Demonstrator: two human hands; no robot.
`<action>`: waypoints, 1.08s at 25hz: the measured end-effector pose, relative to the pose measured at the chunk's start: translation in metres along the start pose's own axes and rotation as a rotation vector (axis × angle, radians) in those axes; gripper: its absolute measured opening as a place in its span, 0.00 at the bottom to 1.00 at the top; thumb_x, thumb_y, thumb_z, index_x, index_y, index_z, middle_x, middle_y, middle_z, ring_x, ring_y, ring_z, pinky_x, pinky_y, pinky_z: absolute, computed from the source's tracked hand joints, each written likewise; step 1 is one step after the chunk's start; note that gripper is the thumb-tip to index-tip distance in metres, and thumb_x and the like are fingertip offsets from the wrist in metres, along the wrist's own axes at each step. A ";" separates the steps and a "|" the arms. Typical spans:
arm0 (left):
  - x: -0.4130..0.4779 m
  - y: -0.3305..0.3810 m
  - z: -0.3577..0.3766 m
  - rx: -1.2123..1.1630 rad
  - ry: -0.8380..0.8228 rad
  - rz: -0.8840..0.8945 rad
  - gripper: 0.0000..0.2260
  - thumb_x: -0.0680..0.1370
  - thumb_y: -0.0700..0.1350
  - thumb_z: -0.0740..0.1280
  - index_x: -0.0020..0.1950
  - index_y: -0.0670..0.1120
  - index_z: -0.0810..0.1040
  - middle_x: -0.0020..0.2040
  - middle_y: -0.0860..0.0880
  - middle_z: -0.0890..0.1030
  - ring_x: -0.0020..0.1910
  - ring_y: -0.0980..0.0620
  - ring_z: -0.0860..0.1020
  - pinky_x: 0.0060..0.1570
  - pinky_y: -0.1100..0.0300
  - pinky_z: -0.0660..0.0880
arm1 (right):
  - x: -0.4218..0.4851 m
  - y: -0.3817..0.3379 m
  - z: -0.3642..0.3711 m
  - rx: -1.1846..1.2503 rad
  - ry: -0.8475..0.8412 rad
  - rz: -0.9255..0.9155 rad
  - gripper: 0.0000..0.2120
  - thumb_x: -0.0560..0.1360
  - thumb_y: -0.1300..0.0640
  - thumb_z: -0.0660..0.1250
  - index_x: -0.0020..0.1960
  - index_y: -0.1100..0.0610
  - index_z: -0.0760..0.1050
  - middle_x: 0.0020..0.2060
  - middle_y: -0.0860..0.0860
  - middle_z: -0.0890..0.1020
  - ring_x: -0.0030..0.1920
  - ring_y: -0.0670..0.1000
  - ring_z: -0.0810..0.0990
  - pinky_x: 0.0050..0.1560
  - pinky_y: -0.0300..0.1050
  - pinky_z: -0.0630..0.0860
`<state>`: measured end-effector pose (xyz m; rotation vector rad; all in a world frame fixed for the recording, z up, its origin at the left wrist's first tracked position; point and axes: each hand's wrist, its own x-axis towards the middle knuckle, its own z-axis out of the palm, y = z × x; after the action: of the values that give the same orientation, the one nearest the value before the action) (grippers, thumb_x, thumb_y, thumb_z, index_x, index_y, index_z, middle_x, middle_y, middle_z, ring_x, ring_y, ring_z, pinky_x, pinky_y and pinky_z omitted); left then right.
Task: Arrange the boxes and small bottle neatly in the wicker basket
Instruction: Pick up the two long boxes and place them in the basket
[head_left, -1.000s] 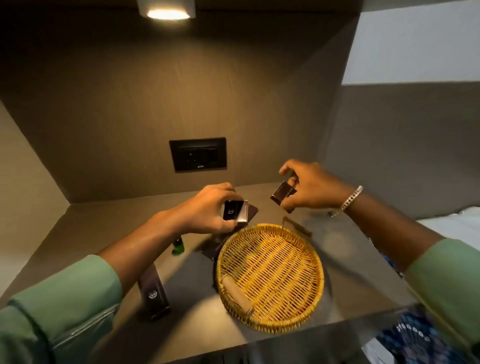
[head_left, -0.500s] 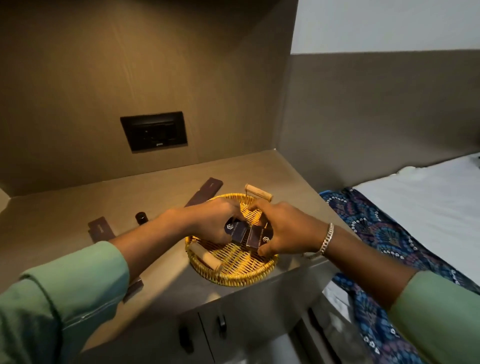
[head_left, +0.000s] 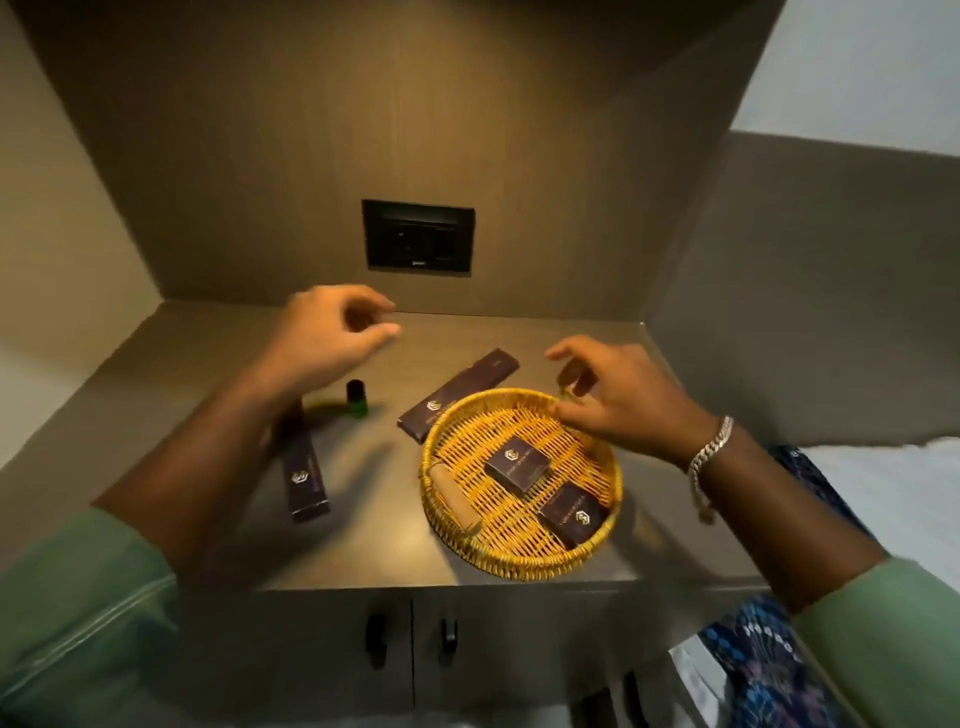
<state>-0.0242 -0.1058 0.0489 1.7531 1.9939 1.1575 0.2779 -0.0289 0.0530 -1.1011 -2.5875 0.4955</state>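
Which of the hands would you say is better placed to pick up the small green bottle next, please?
Left. The left hand hovers empty just above the green bottle, which stands on the counter left of the wicker basket. The right hand is over the basket's far rim, farther away.

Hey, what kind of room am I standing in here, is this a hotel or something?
Likely a hotel bedroom nook. Matching dark branded toiletry boxes lie in a round yellow wicker basket on a brown built-in counter, and a bed with a white sheet stands beside it.
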 end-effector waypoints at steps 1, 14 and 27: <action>-0.003 -0.024 -0.015 0.075 0.071 -0.186 0.09 0.73 0.49 0.72 0.49 0.46 0.82 0.46 0.44 0.84 0.44 0.46 0.81 0.44 0.55 0.77 | 0.017 0.000 0.000 0.029 -0.011 -0.024 0.24 0.68 0.48 0.73 0.62 0.49 0.72 0.49 0.47 0.81 0.45 0.43 0.79 0.40 0.34 0.75; -0.017 -0.067 -0.014 -0.023 0.012 -0.812 0.23 0.68 0.43 0.77 0.58 0.45 0.70 0.52 0.41 0.76 0.41 0.44 0.79 0.28 0.51 0.81 | 0.173 0.004 0.078 -0.308 -0.578 -0.255 0.23 0.67 0.60 0.74 0.60 0.50 0.77 0.58 0.52 0.80 0.56 0.52 0.76 0.51 0.46 0.76; -0.025 0.055 0.056 0.004 0.068 -0.575 0.32 0.64 0.52 0.79 0.60 0.49 0.66 0.51 0.48 0.72 0.39 0.50 0.76 0.18 0.65 0.74 | 0.126 -0.003 -0.025 0.051 -0.199 -0.056 0.18 0.60 0.49 0.79 0.45 0.56 0.81 0.36 0.46 0.80 0.38 0.41 0.78 0.28 0.34 0.72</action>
<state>0.0576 -0.1088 0.0420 1.0279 2.3131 1.0159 0.2022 0.0666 0.0927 -1.0056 -2.7496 0.6855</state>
